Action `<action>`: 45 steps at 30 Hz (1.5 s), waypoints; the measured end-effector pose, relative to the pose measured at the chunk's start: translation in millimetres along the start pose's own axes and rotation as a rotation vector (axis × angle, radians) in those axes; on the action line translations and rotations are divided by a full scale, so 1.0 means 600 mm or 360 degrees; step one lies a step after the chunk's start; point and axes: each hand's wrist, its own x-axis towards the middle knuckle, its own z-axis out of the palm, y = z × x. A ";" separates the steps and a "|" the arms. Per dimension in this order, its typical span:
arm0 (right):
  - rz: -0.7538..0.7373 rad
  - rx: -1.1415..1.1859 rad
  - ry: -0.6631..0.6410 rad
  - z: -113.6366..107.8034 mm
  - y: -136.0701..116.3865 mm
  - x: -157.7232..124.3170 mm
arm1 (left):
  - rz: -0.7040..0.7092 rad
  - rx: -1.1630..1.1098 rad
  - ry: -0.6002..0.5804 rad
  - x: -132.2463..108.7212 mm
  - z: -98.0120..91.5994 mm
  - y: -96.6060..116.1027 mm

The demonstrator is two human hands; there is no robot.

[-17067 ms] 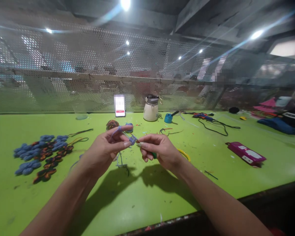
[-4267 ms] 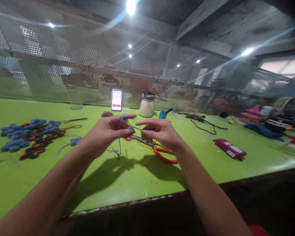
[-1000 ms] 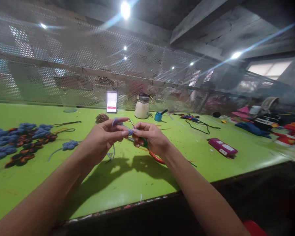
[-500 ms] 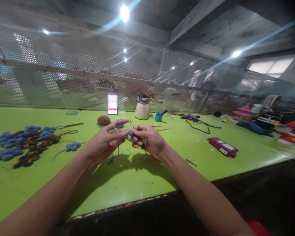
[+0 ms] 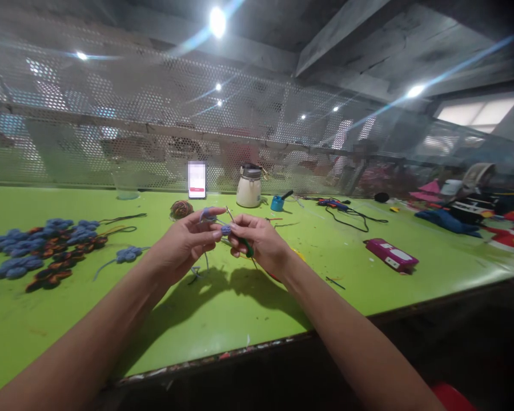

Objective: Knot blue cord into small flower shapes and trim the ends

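Between my two hands is a small blue crochet piece (image 5: 226, 230), raised above the green table. My left hand (image 5: 188, 242) pinches its left side, with blue yarn (image 5: 206, 216) looped over the raised index finger. My right hand (image 5: 259, 240) is closed around a crochet hook (image 5: 249, 248) with a green handle; its metal tip points up beside the piece. Fingers of the right hand also touch the piece. A loose yarn tail hangs below the left hand. Left of my hands lies a single blue crocheted flower (image 5: 128, 254) with yarn ends.
Blue crocheted flowers (image 5: 17, 265) and dark orange ones (image 5: 71, 251) pile up at left. Behind my hands stand a yarn ball (image 5: 181, 209), a phone (image 5: 197, 180), a jar (image 5: 249, 188) and a blue pot (image 5: 277, 203). Rightward lie a corded tool (image 5: 332, 204) and a purple box (image 5: 392, 255).
The hook's green handle shows more below my right hand, and the crochet piece has shifted slightly left. The whole view has moved a little. Both hands keep their grips.
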 end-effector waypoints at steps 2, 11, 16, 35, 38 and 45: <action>0.0001 0.0038 -0.0039 0.000 0.000 0.000 | -0.0034 -0.0064 0.0004 0.002 -0.001 0.000; 0.0016 0.0152 -0.0084 -0.001 0.007 0.005 | -0.0084 -0.0321 0.0012 0.007 -0.004 -0.003; -0.0014 0.0081 -0.0040 -0.003 0.008 0.005 | -0.0066 -0.0198 0.0002 0.008 -0.013 -0.005; 0.0145 0.0000 0.0090 -0.015 0.016 0.015 | -0.0188 0.0162 0.0050 0.006 -0.008 -0.002; 0.0140 0.0055 0.0056 -0.019 0.019 0.017 | -0.0194 0.0168 0.0061 0.004 -0.007 0.000; 0.0141 0.0087 0.0003 -0.022 0.018 0.016 | -0.0191 0.0075 0.0104 0.005 -0.007 -0.004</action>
